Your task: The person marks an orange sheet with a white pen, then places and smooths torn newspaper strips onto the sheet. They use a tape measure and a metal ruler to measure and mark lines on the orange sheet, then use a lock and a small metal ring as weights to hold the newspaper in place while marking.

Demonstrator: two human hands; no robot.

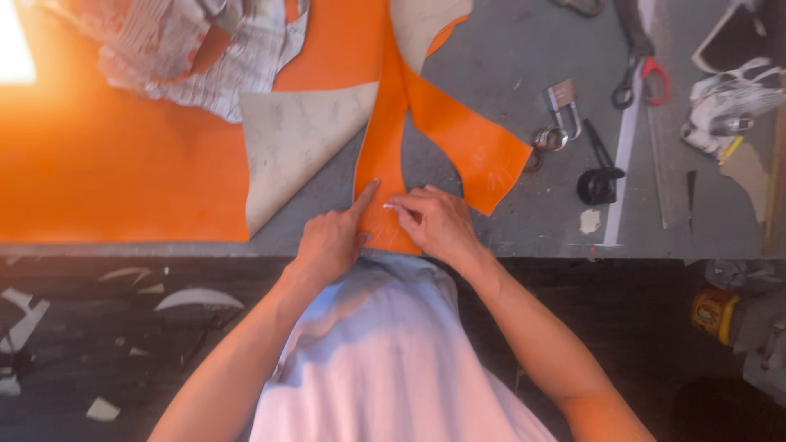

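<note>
1. Head view, looking straight down: two bare hands meet on one orange cut-out piece, a smooth, glossy sheet shaped like a forked strip, lying on the grey worktable at its near edge.
2. Left hand presses down on the strip's lower end, index finger stretched out flat along it, other fingers curled; it grips nothing.
3. Right hand lies just beside it, fingertips bent onto the same lower end, pinning the sheet rather than clasping it.
4. One large orange sheet spreads to the left, one corner folded over to show a pale beige, matte backing.
5. One crumpled checked cloth sits on top of that sheet, soft and wrinkled.
6. Right of the cut-out: one metal padlock, one pair of red-handled scissors, one small black tool, all well apart from the hands.
7. One long white strip runs along the table near the scissors.
</note>
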